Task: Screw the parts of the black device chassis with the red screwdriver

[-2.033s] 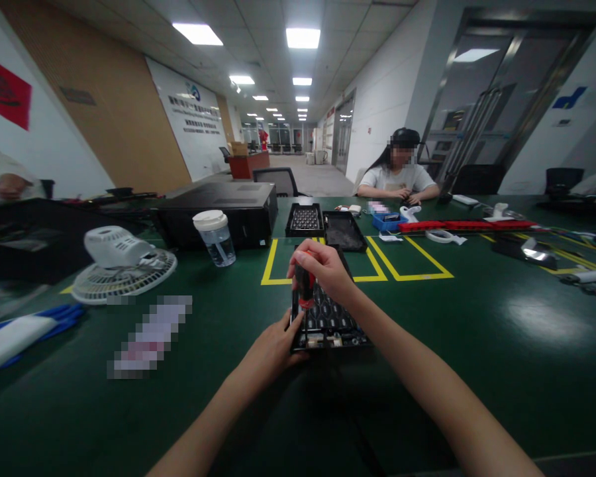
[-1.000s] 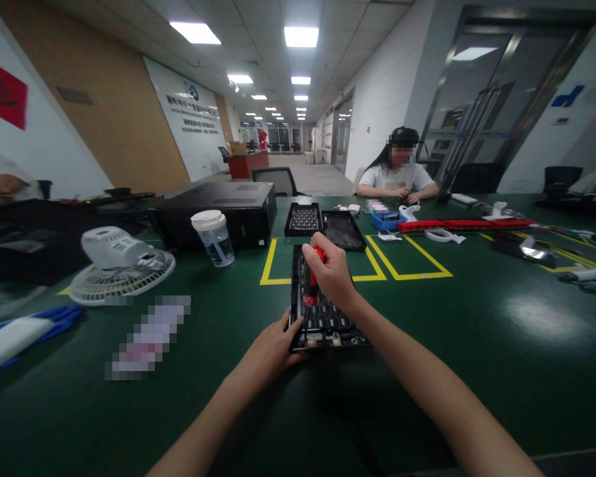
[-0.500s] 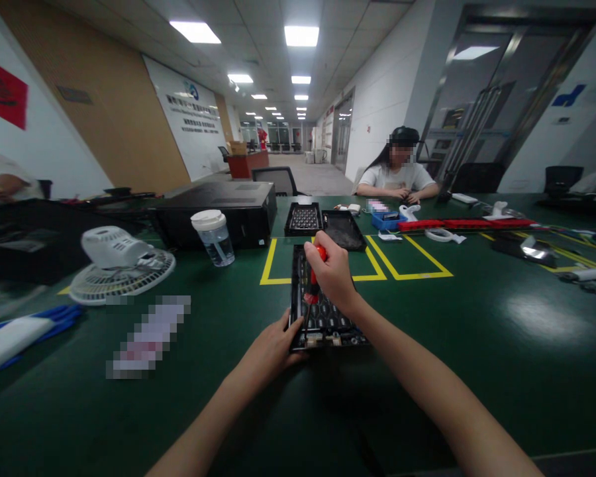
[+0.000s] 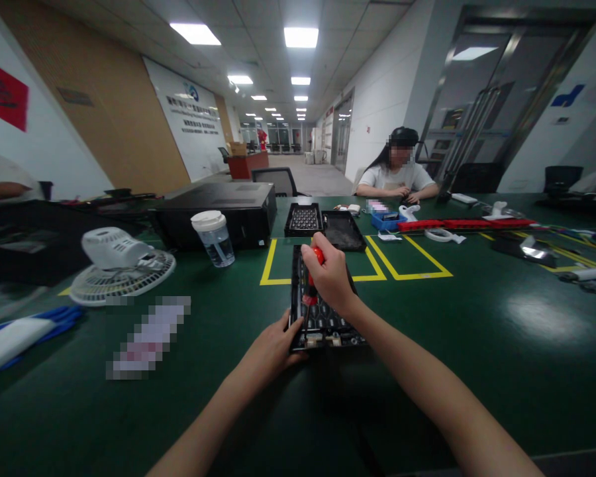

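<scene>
A black case [image 4: 328,319] with rows of dark round cells inside lies before me on the green table. My right hand [image 4: 328,268] is closed round the red and black handle of a screwdriver [image 4: 310,291], held upright with its shaft pointing down at the case's near left corner. At that same corner, my left hand [image 4: 277,343] grips the case's edge, fingers against its side and near the screwdriver's shaft. Where the tip touches is too small to make out.
Beyond stand another open case [image 4: 304,219] and a black lid [image 4: 344,230]. To the left are a lidded cup [image 4: 213,240], a white fan [image 4: 122,265] and a large black box [image 4: 218,205]. A person [image 4: 398,173] sits across the table near a blue tray [image 4: 387,220].
My right hand and the screwdriver handle have shifted very slightly left. My left hand and the case look the same. The person across has moved their hands a little.
</scene>
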{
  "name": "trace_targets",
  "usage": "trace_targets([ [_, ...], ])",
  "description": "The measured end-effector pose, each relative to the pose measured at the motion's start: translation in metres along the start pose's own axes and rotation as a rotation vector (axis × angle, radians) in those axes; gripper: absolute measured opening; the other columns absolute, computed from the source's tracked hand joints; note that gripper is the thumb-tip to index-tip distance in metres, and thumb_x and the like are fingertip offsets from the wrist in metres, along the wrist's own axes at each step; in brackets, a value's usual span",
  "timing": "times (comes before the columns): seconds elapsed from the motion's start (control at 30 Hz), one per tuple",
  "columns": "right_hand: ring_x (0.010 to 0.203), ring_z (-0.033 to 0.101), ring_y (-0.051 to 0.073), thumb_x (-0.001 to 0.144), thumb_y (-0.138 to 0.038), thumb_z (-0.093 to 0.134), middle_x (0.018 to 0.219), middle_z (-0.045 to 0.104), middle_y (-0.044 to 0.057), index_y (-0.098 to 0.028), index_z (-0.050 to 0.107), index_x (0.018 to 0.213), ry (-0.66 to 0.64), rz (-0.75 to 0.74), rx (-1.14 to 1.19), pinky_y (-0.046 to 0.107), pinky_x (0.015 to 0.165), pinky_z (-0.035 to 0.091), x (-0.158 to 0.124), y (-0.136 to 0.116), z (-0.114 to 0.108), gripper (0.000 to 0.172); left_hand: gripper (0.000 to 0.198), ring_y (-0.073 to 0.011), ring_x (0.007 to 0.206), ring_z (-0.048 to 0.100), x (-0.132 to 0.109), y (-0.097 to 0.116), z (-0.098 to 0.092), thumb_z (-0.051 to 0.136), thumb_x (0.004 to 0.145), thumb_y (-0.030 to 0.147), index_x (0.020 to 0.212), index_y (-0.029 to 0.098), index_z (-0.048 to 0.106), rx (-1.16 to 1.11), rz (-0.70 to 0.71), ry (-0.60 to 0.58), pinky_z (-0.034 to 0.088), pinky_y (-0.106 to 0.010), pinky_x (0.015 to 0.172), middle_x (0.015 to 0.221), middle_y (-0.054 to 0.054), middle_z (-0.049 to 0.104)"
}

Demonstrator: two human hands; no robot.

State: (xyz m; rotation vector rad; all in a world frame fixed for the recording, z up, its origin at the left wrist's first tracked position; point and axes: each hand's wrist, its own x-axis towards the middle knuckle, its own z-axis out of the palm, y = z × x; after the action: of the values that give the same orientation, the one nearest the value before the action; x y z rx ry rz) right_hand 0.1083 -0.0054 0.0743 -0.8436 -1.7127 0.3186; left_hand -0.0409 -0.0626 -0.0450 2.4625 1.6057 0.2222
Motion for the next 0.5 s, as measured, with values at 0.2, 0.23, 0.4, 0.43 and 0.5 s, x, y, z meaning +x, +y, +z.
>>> trace_targets([
  [0.2,0.053,0.039,0.008,0.087,-0.028,0.042,0.057,0.037,-0.005,-0.018,0.042,0.065,-0.084,0.009,0.156,0.021,0.055,0.033,0.0002,-0.0002,0.0019,0.024,0.07,-0.0306,0.124,0.04,0.0008,0.0008,-0.0016,0.059,0.074,0.042,0.135,0.022,0.031,0.01,0.003,-0.001,0.036,-0.04,0.1,0.147,-0.014,0.021],
  [0.23,0.053,0.041,0.008,0.087,-0.029,0.042,0.058,0.04,-0.005,-0.017,0.045,0.067,-0.113,0.035,0.225,0.02,0.054,0.035,0.0004,0.0001,0.0027,0.024,0.07,-0.0305,0.124,0.04,0.0007,0.0013,-0.0021,0.059,0.074,0.042,0.135,0.022,0.031,0.009,0.004,0.0,0.036,-0.039,0.1,0.147,-0.013,0.022],
  [0.4,0.052,0.055,0.01,0.084,-0.033,0.048,0.068,0.055,-0.001,-0.016,0.053,0.079,-0.284,0.163,0.712,0.022,0.05,0.046,0.002,0.002,0.0071,0.019,0.069,-0.0302,0.124,0.04,0.0005,0.0011,-0.0014,0.059,0.073,0.041,0.134,0.022,0.032,0.002,0.004,0.017,0.035,-0.039,0.1,0.147,-0.014,0.022],
  [0.43,0.051,0.055,0.009,0.083,-0.033,0.049,0.067,0.056,-0.001,-0.016,0.053,0.079,-0.295,0.172,0.77,0.022,0.05,0.047,0.0022,0.0026,0.0077,0.018,0.07,-0.0303,0.124,0.04,0.0006,0.0006,-0.0008,0.059,0.073,0.041,0.134,0.021,0.032,0.004,0.004,0.02,0.035,-0.039,0.1,0.147,-0.014,0.022],
  [0.5,0.046,0.052,0.008,0.082,-0.033,0.052,0.063,0.054,-0.003,-0.016,0.052,0.077,-0.303,0.194,0.842,0.02,0.045,0.045,0.0024,0.0043,0.0089,0.017,0.07,-0.0304,0.125,0.04,0.0009,-0.0003,0.0002,0.059,0.073,0.042,0.135,0.021,0.031,0.005,0.005,0.02,0.035,-0.039,0.1,0.147,-0.014,0.022],
])
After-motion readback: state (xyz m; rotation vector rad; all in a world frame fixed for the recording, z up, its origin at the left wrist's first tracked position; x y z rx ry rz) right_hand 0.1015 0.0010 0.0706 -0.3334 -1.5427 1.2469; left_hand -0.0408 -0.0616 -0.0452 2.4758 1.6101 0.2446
